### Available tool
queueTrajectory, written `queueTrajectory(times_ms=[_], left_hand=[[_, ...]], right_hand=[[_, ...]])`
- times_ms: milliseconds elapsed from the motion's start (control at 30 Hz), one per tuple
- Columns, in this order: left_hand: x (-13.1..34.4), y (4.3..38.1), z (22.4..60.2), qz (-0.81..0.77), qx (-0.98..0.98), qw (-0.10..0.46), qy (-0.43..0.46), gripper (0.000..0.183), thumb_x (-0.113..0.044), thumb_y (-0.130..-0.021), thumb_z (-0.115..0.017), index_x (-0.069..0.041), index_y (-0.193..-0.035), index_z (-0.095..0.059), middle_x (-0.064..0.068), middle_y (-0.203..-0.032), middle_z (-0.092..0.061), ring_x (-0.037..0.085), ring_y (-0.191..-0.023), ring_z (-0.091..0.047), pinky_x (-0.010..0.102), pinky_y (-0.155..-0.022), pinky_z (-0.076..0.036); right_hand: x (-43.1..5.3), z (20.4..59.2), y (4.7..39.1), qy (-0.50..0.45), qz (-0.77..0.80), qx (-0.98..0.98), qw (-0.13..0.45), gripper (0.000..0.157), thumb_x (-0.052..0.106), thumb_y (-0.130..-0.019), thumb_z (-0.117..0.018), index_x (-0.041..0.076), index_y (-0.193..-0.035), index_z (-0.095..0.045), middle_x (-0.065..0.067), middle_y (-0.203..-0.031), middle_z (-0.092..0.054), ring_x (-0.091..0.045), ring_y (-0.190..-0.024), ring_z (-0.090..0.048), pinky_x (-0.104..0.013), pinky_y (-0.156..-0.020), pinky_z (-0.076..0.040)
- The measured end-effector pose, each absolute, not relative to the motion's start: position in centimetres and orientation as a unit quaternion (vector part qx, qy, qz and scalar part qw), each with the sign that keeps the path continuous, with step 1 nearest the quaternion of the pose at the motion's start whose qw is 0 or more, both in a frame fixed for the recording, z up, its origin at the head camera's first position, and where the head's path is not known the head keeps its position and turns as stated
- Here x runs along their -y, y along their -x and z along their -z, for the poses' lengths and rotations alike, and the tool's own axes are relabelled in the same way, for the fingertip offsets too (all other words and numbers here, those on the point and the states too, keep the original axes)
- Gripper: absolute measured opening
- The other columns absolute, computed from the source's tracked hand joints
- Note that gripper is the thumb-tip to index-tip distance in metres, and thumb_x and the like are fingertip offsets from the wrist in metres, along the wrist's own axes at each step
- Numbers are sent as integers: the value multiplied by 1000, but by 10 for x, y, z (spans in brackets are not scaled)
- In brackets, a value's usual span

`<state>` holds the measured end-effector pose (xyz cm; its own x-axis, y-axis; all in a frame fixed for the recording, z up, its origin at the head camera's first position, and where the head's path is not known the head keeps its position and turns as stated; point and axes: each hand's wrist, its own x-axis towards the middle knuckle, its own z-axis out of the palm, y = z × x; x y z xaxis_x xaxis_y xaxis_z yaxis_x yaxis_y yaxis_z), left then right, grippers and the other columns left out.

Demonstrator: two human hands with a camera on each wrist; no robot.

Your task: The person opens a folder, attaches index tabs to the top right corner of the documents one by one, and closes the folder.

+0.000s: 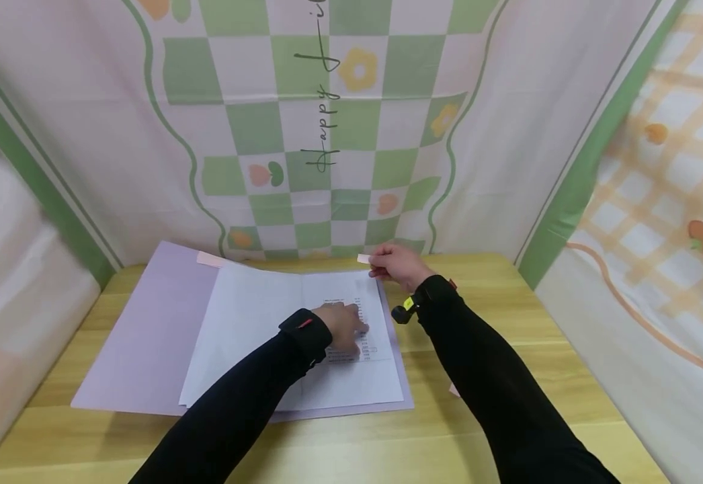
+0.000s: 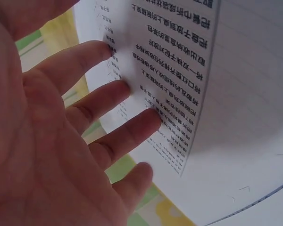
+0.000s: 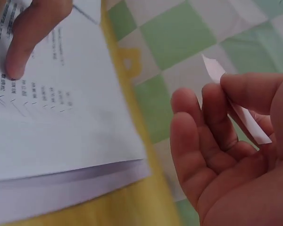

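Observation:
A lavender folder (image 1: pixel 140 336) lies spread on the table, with white sheets (image 1: pixel 249 309) inside it. My left hand (image 1: pixel 341 328) rests with extended fingers on the printed list on the right-hand page. The left wrist view shows fingertips (image 2: pixel 153 117) at the lines of printed text. Near the page's top right corner, my right hand (image 1: pixel 401 267) pinches a small pale pink paper slip (image 3: pixel 213 68) between thumb and forefinger. The other fingers of that hand are loosely bent. The slip's middle is hidden by the pinching fingers.
A pink tab (image 1: pixel 210 259) sticks out at the top of the left page. Another pink piece (image 1: pixel 454 390) peeks out beside my right sleeve. The wooden table (image 1: pixel 509 323) meets a checkered cloth backdrop (image 1: pixel 351 128) at the back, with printed cloth on both sides.

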<state>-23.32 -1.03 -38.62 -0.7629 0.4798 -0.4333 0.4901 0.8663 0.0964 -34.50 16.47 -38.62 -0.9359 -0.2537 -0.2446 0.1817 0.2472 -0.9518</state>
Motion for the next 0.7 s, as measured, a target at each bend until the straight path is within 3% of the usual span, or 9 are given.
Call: queueTrajectory(times_ms=[167,367,567,700], left_hand=[[11,249,392,-48,-936,216,-274,39,-40,-94,-66,-26,-130,-68,-2,-129,-59,18,-115,-54,39,-104,-38],[19,282,405,-180,-941,180,-224,20,-25,-98,-60,-12,-103,-75,-4,-96,-67,15,-89,-58,33,-91,-45],[29,321,413,-270,-949,95,-130,23,-22,-99,-56,-8,-106,-73,2,-97,-67,20,-90,-60,33,-86,-46],[27,344,417,-340,-933,98,-65,25,-26,-101,-55,-8,-107,-71,2,-83,-65,19,-77,-59,31,-75,-45]], right_hand=[[-164,413,356,-52,642,-738,200,5,8,-100,-61,3,-100,-61,-20,-98,-65,-25,-82,-66,-38,-80,-54],[-167,427,356,-64,645,-732,210,12,7,-99,-61,-2,-107,-59,-16,-90,-68,-25,-80,-67,-38,-80,-54],[-160,424,358,-57,633,-745,205,13,13,-99,-63,2,-106,-62,-15,-90,-67,-26,-80,-68,-38,-78,-55],[-158,421,358,-48,629,-750,200,14,13,-99,-64,1,-105,-62,-17,-91,-67,-28,-80,-69,-39,-77,-56]])
